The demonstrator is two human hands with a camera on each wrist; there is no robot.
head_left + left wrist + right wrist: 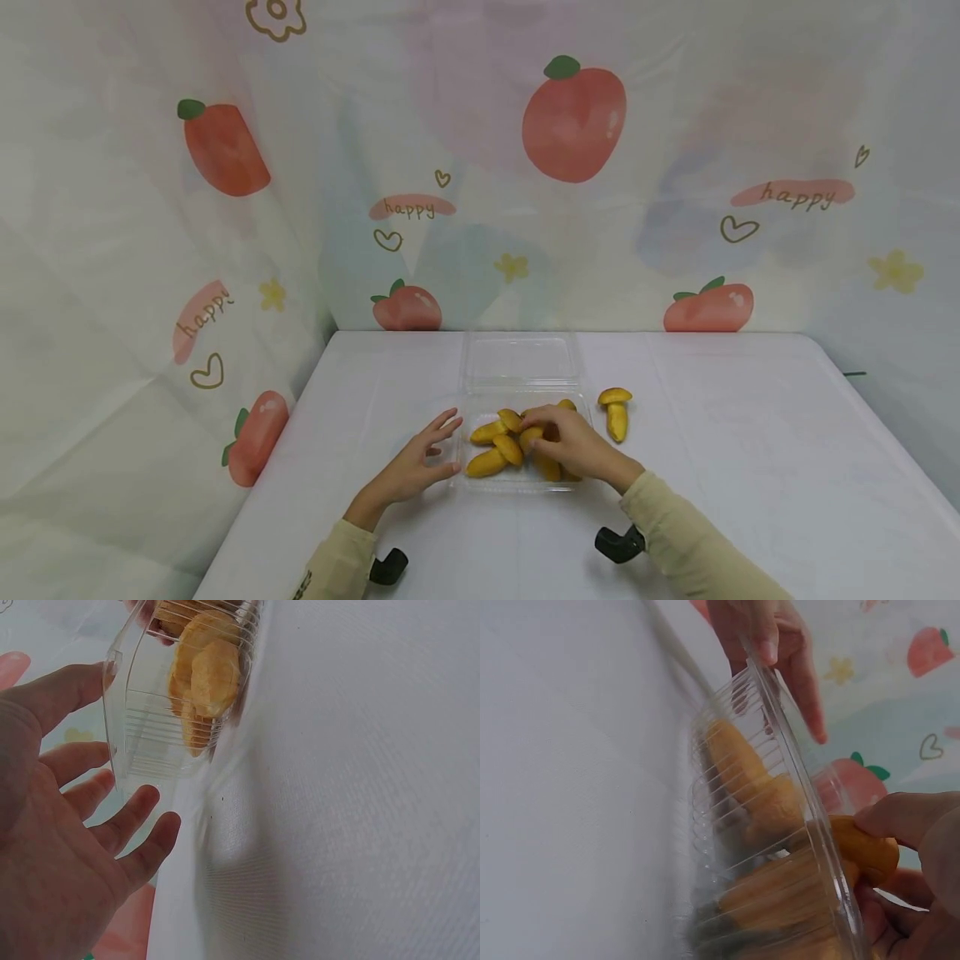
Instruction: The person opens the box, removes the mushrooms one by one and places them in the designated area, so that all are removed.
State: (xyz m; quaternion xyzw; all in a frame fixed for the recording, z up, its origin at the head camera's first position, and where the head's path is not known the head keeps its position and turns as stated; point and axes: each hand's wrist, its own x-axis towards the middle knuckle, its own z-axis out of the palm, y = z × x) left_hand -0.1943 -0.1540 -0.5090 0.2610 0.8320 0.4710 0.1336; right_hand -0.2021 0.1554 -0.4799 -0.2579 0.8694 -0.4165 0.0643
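A clear plastic clamshell box (517,485) lies with its lid raised back. Several yellow toy-like mushrooms (489,462) are inside it, some overlapping. Over the right half of the box, my right hand (573,442) pinches a yellow mushroom (866,851) between thumb and fingers, at rim height in the right wrist view. My left hand (412,467) is at the box's left side with fingers spread. In the left wrist view its thumb (71,690) meets the clear rim. Part of the box's contents is hidden behind the right hand.
One more yellow mushroom (617,414) stands apart on the white table (735,467), right of the box. The transparent lid (521,360) leans toward the back. A printed cloth wall (480,125) rises behind the table. Black wrist-worn pieces (619,545) show near both sleeves.
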